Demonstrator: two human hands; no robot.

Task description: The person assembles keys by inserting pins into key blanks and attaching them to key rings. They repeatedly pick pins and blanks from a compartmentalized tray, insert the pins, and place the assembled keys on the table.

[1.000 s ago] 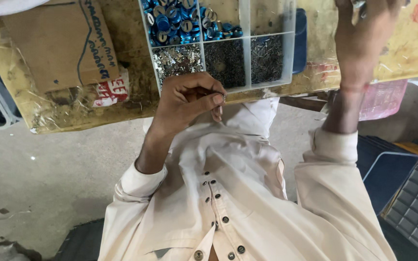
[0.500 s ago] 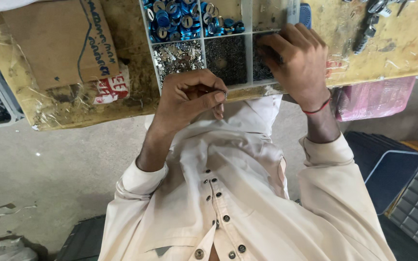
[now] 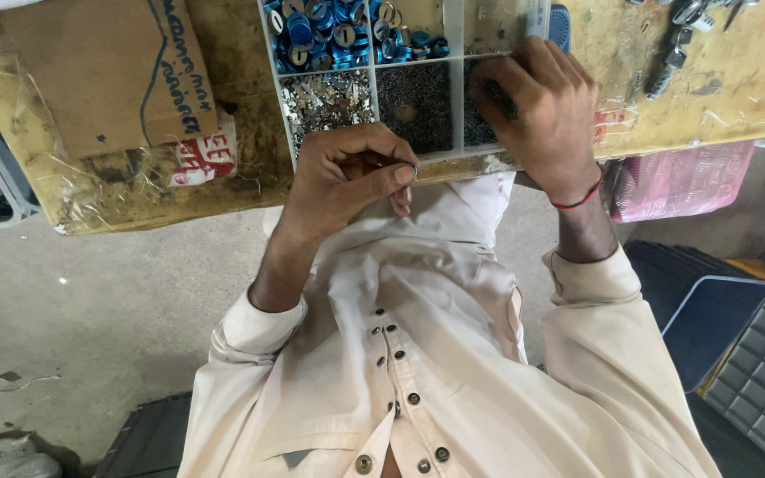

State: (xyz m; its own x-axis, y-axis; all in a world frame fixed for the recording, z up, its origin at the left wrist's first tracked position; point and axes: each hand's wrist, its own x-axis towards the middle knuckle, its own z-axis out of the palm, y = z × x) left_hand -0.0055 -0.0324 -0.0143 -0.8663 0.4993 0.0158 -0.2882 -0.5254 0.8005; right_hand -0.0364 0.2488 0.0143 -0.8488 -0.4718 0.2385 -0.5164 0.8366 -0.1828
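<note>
1. Left hand point(image 3: 347, 181): closed in a narrow pinch, thumb and forefinger tips pressed on a small metal ring point(image 3: 413, 168). The remaining fingers are curled into the palm. The ring is held just off the near edge of the worktop point(image 3: 754, 97), above the person's cream shirt point(image 3: 453, 354).
2. Right hand point(image 3: 542, 106): set knuckles-up over the compartment tray point(image 3: 458, 158), fingertips dipped into the near right cell of dark small parts point(image 3: 480, 124). Whether it has hold of anything cannot be told (the fingertips are hidden by the hand itself).
3. Tray: lies at the near edge of the worktop, about midway along it. The far cells hold blue rings point(image 3: 329, 26); the near left cell holds silver pieces point(image 3: 325, 97); the near middle cell holds more dark parts.
4. Surroundings: a cardboard box point(image 3: 108, 71) towards the left end of the worktop, a bunch of keys point(image 3: 679, 35) towards the far right corner, a pink bag point(image 3: 683, 177) hanging below the near edge.
5. Progress, as a judgement: early in a cycle. One ring is picked and in hand; a second part is being sought; nothing is joined, and no finished pieces are in view. The cells are well stocked.
</note>
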